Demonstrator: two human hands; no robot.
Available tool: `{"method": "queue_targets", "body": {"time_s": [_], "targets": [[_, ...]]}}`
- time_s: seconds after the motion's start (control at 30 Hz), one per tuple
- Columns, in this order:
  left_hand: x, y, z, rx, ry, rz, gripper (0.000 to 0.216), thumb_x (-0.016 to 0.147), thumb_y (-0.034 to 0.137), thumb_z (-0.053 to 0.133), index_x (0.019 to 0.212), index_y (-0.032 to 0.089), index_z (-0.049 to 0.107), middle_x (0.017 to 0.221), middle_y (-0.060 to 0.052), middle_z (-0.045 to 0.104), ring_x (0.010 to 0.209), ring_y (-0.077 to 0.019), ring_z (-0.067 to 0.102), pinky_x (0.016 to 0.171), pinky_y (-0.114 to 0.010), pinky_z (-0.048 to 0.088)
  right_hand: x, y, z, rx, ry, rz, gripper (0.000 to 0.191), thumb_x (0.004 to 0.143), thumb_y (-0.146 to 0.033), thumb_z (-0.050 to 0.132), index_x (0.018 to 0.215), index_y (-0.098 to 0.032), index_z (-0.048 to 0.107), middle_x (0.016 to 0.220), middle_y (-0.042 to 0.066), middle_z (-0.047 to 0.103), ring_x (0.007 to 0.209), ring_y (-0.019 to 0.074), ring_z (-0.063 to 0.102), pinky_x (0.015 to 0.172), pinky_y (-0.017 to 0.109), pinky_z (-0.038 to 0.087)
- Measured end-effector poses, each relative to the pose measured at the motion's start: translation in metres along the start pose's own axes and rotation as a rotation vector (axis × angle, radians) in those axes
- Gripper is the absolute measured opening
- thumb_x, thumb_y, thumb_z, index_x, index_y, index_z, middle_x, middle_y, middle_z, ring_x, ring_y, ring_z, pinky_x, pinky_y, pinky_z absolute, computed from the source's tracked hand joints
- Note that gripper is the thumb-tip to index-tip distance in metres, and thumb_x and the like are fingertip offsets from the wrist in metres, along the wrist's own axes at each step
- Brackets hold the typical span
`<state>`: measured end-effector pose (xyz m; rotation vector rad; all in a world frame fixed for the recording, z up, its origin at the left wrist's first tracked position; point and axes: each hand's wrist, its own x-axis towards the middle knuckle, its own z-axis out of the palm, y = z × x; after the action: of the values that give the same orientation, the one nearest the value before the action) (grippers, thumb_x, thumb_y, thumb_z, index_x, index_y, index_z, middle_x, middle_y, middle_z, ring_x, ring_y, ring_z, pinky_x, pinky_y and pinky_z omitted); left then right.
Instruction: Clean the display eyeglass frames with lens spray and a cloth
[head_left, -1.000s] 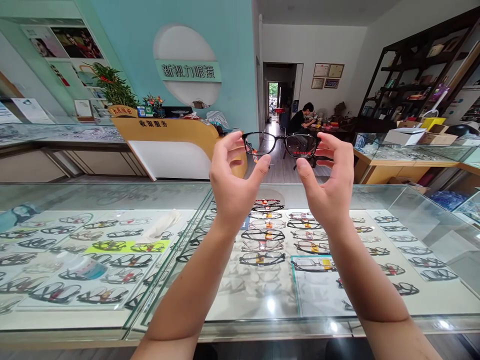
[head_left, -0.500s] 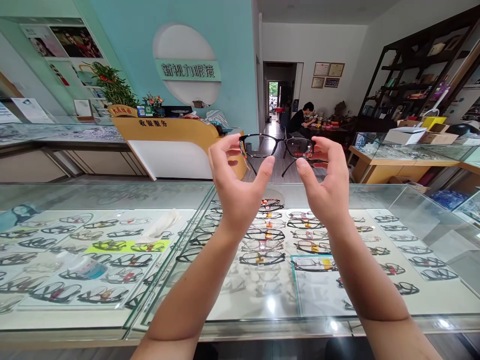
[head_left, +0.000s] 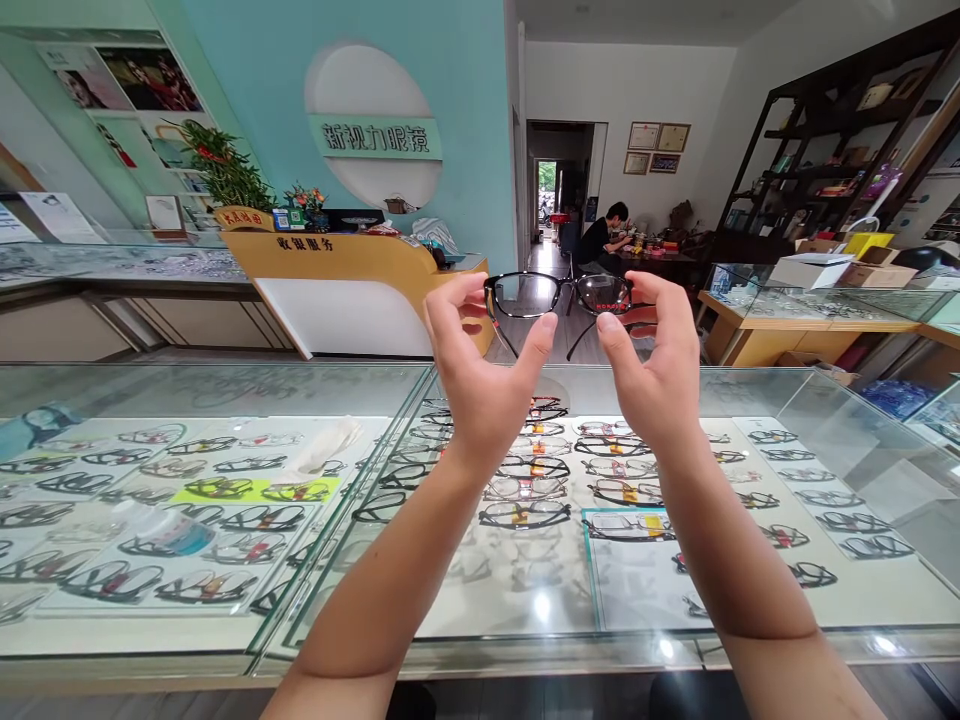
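Both my hands hold up a pair of black-framed glasses (head_left: pixel 559 295) at eye level above a glass display counter (head_left: pixel 225 385). My left hand (head_left: pixel 480 375) pinches the left end of the frame between thumb and fingers. My right hand (head_left: pixel 656 370) pinches the right end the same way. The lenses face away from me, and red lettering shows on the right lens. The temples hang down and cross behind the frame. Under the counter glass lie several rows of spectacle frames (head_left: pixel 525 490).
A yellow and white reception desk (head_left: pixel 337 290) stands beyond the counter, before a teal wall. A person sits at a table (head_left: pixel 604 235) in the back room. More glass counters (head_left: pixel 810 310) with boxes stand at right, under dark shelves (head_left: pixel 840 150).
The glasses' temples have swung open and now hang down crossed. My thumbs have risen closer to the frame, and both hands shifted slightly inward.
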<state>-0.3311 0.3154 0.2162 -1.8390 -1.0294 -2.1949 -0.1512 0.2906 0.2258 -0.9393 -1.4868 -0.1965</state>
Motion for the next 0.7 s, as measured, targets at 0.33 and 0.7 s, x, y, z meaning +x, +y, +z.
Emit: {"method": "queue_targets", "body": {"time_s": [0.33,0.7], "targets": [[0.0,-0.005,0.003,-0.084,-0.044,-0.063,0.057,0.097,0.055,0.083,0.14,0.031,0.056,0.131,-0.009,0.068,0.122,-0.0243,0.068,0.102,-0.041,0.057,0.001,0.001,-0.003,-0.005,0.038,-0.026,0.048,0.105,-0.058,0.065,0.145,-0.031,0.061,0.131,0.012,0.065,0.112,0.0303,0.068,0.1,0.057,0.061],[0.0,-0.022,0.008,-0.241,-0.165,-0.205,0.055,0.098,0.059,0.082,0.139,0.03,0.06,0.13,-0.011,0.072,0.119,-0.0233,0.073,0.101,-0.038,0.06,0.001,-0.003,-0.006,-0.004,0.083,-0.021,0.048,0.099,-0.057,0.074,0.139,-0.032,0.064,0.125,0.009,0.061,0.108,0.0283,0.064,0.097,0.054,0.062]]}}
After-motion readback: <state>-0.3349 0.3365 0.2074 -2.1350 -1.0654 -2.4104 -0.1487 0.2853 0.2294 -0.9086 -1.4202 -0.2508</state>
